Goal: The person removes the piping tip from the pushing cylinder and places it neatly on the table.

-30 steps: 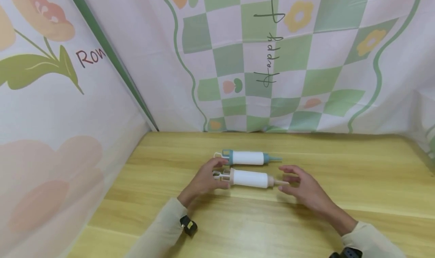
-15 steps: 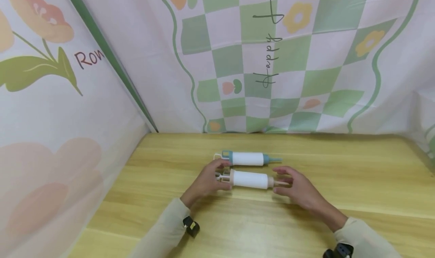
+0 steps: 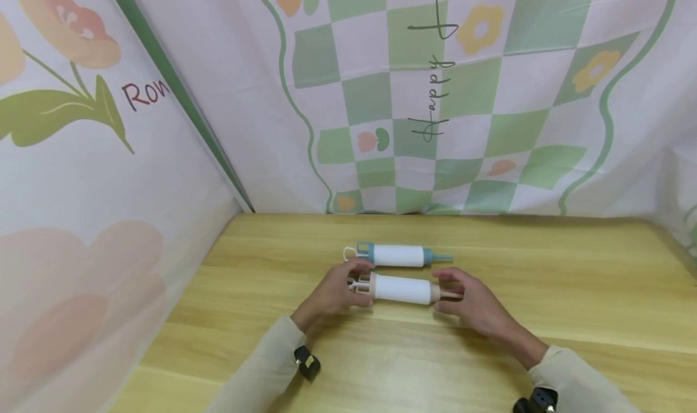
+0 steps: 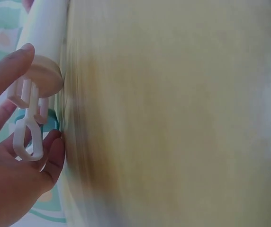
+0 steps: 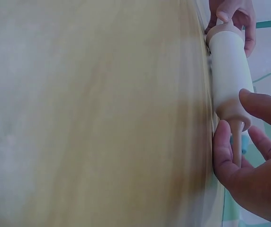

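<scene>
the nearer tube point(image 3: 403, 289) is white with beige ends; the farther tube point(image 3: 399, 256), at its twelve o'clock, white with blue-green ends. the table point(image 3: 408, 352) shows yellow wood grain. at twelve, a hanging cloth point(image 3: 463, 86) carries green-and-white checks; at ten, a white side cloth point(image 3: 81, 165) bears a peach tulip point(image 3: 71, 23). both sleeves point(image 3: 264, 358) are cream.

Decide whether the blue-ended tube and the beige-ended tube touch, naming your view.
Apart. The head view shows a strip of the wooden table between the blue-ended tube and the beige-ended tube.
</scene>
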### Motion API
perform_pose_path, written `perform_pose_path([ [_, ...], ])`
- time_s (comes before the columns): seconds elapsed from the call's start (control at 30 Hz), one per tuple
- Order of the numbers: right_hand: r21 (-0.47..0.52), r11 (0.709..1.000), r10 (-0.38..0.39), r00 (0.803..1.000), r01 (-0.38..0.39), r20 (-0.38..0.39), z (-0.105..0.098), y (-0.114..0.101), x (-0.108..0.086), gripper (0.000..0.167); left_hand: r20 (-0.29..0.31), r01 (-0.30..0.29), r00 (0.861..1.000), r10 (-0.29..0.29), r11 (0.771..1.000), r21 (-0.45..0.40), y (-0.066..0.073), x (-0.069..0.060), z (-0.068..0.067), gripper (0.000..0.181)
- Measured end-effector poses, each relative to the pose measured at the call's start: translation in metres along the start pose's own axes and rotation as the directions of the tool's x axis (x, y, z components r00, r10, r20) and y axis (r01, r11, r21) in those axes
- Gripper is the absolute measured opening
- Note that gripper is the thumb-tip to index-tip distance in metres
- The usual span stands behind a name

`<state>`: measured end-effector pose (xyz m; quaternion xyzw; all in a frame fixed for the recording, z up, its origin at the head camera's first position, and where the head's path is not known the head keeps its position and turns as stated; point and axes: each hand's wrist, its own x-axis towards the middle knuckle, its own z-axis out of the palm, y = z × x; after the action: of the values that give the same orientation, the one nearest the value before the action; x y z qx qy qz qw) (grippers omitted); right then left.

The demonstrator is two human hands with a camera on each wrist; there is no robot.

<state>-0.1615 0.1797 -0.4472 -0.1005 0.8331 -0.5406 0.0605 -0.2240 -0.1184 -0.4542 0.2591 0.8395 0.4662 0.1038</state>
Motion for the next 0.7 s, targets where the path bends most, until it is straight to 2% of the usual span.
perform_pose_path([
  [0.13, -0.003, 1.0, 0.004, 1.0, -0.004, -0.009, 0.0015, 0.0014, 0.0017, 0.055, 0.015, -0.006, 1.0, 0.006, 1.0, 0.004, -0.0006, 0.0019, 0.0005, 0.058],
  [0.43, -0.046, 0.999, 0.004, 1.0, -0.005, -0.02, 0.0013, 0.0031, 0.0048, 0.032, 0.017, 0.006, 1.0, -0.007, 1.0, 0.007, 0.0001, 0.0025, 0.0013, 0.055],
  [0.7, -0.058, 0.998, 0.025, 1.0, -0.026, -0.014, 0.0013, 0.0012, 0.003, 0.03, 0.028, 0.016, 0.999, -0.016, 1.0, 0.007, 0.0016, 0.0015, 0.0004, 0.054],
])
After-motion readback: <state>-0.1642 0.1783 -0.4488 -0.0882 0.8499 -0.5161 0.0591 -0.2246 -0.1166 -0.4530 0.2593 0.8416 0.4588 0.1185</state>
